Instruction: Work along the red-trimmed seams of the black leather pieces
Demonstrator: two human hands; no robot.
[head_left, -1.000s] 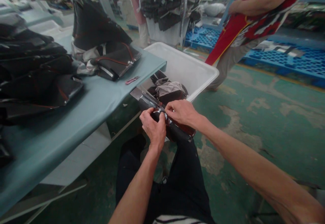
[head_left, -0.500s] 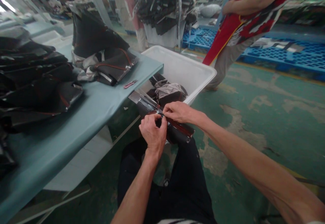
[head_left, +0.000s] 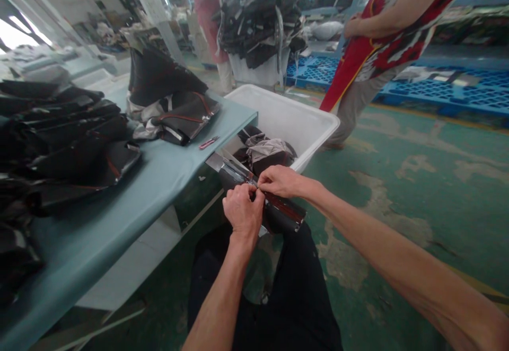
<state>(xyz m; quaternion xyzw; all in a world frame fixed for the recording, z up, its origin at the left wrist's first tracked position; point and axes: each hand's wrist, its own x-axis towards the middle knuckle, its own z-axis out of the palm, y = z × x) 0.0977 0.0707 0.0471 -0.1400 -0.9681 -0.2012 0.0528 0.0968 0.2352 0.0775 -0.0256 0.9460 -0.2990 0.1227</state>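
A dark fabric piece (head_left: 281,219) with shiny red-brown trim lies across my lap, its far end near the table edge. My left hand (head_left: 243,207) is closed on its upper edge, thumb and fingers pinched together. Right beside it, my right hand (head_left: 280,180) pinches the same edge, the fingertips of both hands nearly touching. Whatever small part sits between the fingertips is too hidden to name. Just beyond my hands, a white plastic bin (head_left: 306,115) holds crumpled dark and grey fabric pieces (head_left: 268,152).
On the blue-green table (head_left: 167,173) at left are a stack of dark fabric pieces (head_left: 75,144), another dark piece (head_left: 167,86) and small pink-handled thread snips (head_left: 209,142). A person in red (head_left: 377,49) stands beyond the bin. Blue pallets (head_left: 421,88) lie behind.
The camera view has tilted up slightly, so everything sits a little lower. Both hands keep pinching the fabric piece's edge, with only small finger movements.
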